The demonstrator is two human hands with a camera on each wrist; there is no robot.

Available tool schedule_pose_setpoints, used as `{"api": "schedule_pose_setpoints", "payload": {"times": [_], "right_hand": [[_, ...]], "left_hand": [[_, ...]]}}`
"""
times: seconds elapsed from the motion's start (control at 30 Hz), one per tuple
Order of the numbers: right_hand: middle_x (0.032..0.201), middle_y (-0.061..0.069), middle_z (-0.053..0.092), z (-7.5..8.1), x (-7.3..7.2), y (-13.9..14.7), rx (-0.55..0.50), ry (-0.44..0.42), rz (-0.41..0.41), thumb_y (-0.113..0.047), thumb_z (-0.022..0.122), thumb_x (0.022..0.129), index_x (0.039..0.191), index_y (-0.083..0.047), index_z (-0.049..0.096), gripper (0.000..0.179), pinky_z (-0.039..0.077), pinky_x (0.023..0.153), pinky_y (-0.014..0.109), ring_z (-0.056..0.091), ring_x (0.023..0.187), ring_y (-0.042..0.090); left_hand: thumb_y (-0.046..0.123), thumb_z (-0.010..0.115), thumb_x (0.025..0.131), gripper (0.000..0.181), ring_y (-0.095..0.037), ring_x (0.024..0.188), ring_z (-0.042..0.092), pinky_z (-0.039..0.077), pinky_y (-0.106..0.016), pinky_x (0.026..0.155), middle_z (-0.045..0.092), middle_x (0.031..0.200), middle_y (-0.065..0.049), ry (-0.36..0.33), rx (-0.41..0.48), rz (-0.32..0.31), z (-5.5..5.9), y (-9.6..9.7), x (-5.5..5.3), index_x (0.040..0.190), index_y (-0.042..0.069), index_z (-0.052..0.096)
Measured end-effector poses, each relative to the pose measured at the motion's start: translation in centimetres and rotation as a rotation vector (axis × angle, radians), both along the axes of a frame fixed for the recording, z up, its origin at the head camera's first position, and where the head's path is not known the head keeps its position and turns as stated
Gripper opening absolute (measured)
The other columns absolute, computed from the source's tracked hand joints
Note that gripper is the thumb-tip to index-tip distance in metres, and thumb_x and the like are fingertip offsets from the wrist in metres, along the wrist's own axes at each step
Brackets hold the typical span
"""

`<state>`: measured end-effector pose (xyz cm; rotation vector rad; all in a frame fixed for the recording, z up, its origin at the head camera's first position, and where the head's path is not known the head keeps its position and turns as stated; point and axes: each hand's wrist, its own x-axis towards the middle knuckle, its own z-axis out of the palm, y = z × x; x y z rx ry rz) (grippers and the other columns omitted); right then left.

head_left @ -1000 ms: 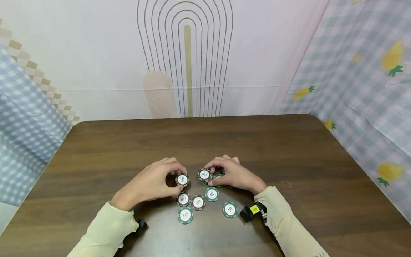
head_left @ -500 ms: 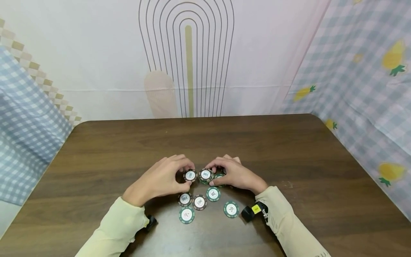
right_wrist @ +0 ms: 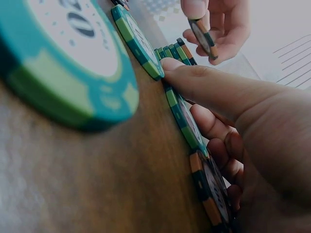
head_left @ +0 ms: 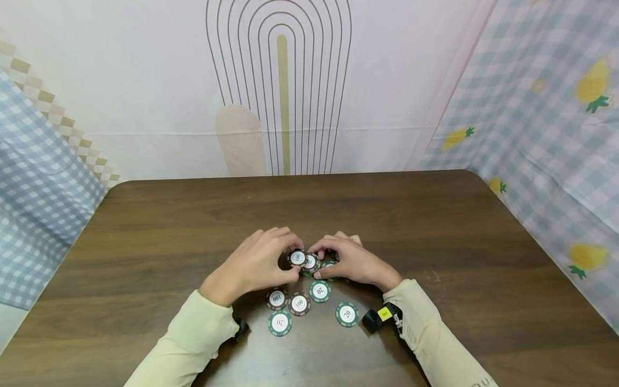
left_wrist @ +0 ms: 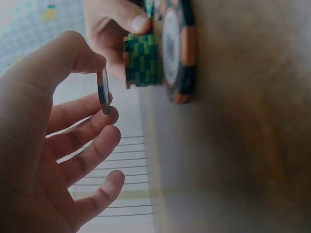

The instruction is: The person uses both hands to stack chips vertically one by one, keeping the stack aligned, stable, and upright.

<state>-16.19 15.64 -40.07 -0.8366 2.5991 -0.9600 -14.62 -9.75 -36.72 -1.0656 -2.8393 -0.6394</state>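
left hand (head_left: 253, 263) pinches one raised black chip (head_left: 297, 258) just left of one stack (head_left: 311, 264); right hand (head_left: 357, 262) pinches that stack. nearer lie two loose black chips (head_left: 299, 304), three green chips (head_left: 320, 291), well apart from the table's (head_left: 193, 215) far edge.

From here: 3 round green-and-white "20" chips (head_left: 280, 323) in full view, 2 round black-and-tan "100" chips (head_left: 299, 304) lying flat, 1 lifted black chip (head_left: 297, 258), 1 chip stack (left_wrist: 141, 59). Partly hidden chips (right_wrist: 183, 119): can't count.

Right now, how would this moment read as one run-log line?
left hand: pinches black chip | right hand: grips chip stack | black chip: raised, apart from chip stack | loose chips: on table
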Motion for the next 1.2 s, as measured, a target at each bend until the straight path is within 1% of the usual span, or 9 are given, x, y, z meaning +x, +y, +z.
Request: {"api": "schedule_pose_setpoints", "payload": {"times": [0.2,0.47,0.6,0.77,0.83,1.0,1.2], "right_hand": [[0.097,-0.019,0.062,-0.2,-0.1,0.2,-0.013,0.01,0.008,-0.037,0.088,0.087,0.125,-0.026,0.073,0.042,0.024,0.088,0.042,0.046,0.094,0.011],[0.097,-0.017,0.062,0.0,-0.1,0.0,-0.014,0.004,0.01,-0.037,0.087,0.088,0.123,-0.023,0.072,0.04,0.023,0.09,0.044,0.046,0.096,0.013],[0.097,-0.016,0.062,-0.1,-0.1,0.1,-0.014,0.006,0.012,-0.039,0.086,0.088,0.122,-0.023,0.072,0.039,0.024,0.089,0.044,0.046,0.096,0.012],[0.097,-0.017,0.062,-0.1,-0.1,0.1,-0.007,-0.001,0.008,-0.037,0.087,0.088,0.122,-0.025,0.072,0.039,0.023,0.09,0.044,0.046,0.096,0.012],[0.097,-0.017,0.061,-0.1,0.0,0.1,-0.004,-0.004,0.006,-0.037,0.087,0.088,0.123,-0.025,0.072,0.039,0.023,0.091,0.044,0.046,0.096,0.013],[0.097,-0.017,0.061,-0.2,0.0,0.2,-0.004,-0.004,0.01,-0.038,0.087,0.088,0.122,-0.026,0.071,0.038,0.023,0.09,0.045,0.046,0.096,0.013],[0.096,-0.015,0.06,0.0,-0.1,0.1,-0.008,0.009,0.012,-0.038,0.087,0.088,0.119,-0.025,0.072,0.037,0.024,0.09,0.044,0.046,0.096,0.012]], "left_hand": [[0.032,0.077,0.085,0.034,-0.017,0.107,0.066,0.051,-0.044,0.088,0.07,0.115,0.005,0.002,-0.009,0.006,-0.3,0.7,0.2,0.116,0.019,0.075],[0.031,0.077,0.088,0.04,-0.02,0.114,0.066,0.053,-0.047,0.094,0.072,0.118,0.002,0.004,-0.014,-0.001,-0.5,1.2,0.3,0.124,0.015,0.073],[0.03,0.079,0.088,0.042,-0.02,0.109,0.067,0.054,-0.046,0.092,0.072,0.117,0.001,-0.018,0.002,-0.008,-0.6,1.3,0.3,0.125,0.013,0.073],[0.028,0.078,0.088,0.042,-0.014,0.099,0.065,0.056,-0.04,0.087,0.07,0.116,0.002,-0.075,0.038,-0.004,-0.9,1.2,0.2,0.127,0.013,0.072],[0.028,0.078,0.089,0.042,-0.013,0.097,0.064,0.055,-0.038,0.086,0.07,0.116,0.003,-0.091,0.043,-0.002,-1.0,1.2,0.2,0.128,0.014,0.072],[0.028,0.078,0.091,0.042,-0.013,0.098,0.064,0.055,-0.038,0.088,0.069,0.12,0.003,-0.116,0.047,-0.018,-1.0,1.2,0.2,0.13,0.014,0.07],[0.026,0.081,0.091,0.043,-0.014,0.103,0.065,0.056,-0.039,0.091,0.069,0.122,0.002,-0.108,0.045,-0.033,-1.0,1.1,0.2,0.131,0.014,0.07]]}}
